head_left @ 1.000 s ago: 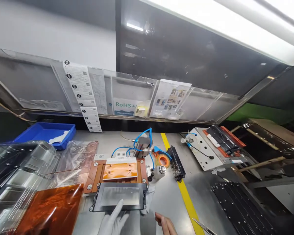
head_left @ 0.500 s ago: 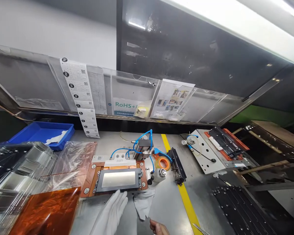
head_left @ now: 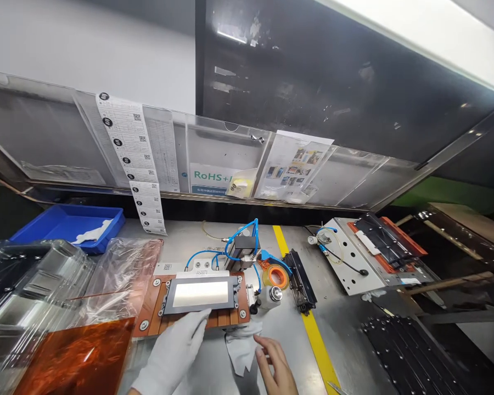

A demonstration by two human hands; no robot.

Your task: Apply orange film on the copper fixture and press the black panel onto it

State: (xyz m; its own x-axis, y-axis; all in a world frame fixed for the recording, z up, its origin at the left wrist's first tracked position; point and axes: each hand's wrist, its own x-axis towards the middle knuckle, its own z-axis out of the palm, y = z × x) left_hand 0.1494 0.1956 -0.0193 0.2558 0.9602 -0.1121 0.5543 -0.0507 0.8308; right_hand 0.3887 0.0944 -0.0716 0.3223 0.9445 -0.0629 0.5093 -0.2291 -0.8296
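A black-framed panel point(head_left: 170, 300) with a bright silver face lies on a brown fixture point(head_left: 151, 300) in the middle of the bench. My left hand point(head_left: 168, 351), in a white glove, reaches to the panel's front edge. Its fingers are extended close together, and the fingertips appear to touch that edge; no grasp is visible. My right hand point(head_left: 276, 366) is bare, with loosely bent fingers apart and nothing between them. Just left of it lies a white cloth point(head_left: 239, 348). Behind the fixture's right side stands a dark clamp block point(head_left: 247, 245) with blue air tubes.
Orange tape point(head_left: 276, 277), a metal-topped bottle point(head_left: 274, 296) and a black slatted part point(head_left: 300, 282) sit right of the fixture. Clear trays point(head_left: 37, 307) and orange film point(head_left: 76, 356) lie left. A blue bin point(head_left: 45, 225) stands behind. Tweezers point(head_left: 336, 388) rest near the yellow stripe.
The panel sits farther back on the fixture, showing more brown base in front. My left hand has moved up against its edge. My right hand has come farther into view.
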